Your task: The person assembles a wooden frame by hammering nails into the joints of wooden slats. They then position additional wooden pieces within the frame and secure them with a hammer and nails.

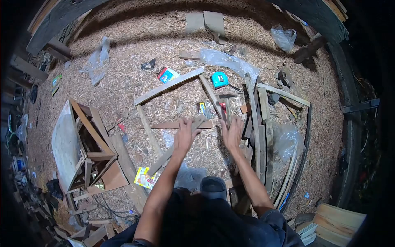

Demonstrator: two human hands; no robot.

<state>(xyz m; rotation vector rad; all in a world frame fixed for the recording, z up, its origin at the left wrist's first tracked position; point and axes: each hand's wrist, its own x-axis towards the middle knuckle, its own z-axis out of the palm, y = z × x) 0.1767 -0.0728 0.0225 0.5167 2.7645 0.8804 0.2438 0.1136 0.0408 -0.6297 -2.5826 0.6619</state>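
My left hand (184, 138) closes on a grey wooden strip (161, 161), which slants from beneath the fingers down toward my feet. A reddish-brown slat (162, 125) lies crosswise on the ground behind that hand. In my right hand (232, 133) is the handle of a hammer (226, 97), its head pointing away from me. Around both hands lies a frame of pale wooden strips (168, 85), joined at a far corner. Beyond the hammer rests a turquoise tape measure (219, 80). A small blue-and-yellow packet (202, 108) lies between the hands.
Several long boards (263, 136) lie to the right, beside crumpled clear plastic (288, 140). A wooden box-like structure (88, 152) stands at left. A yellow packet (144, 177) lies near my left forearm. Wood shavings cover the ground, and a dark beam (349, 152) runs along the right.
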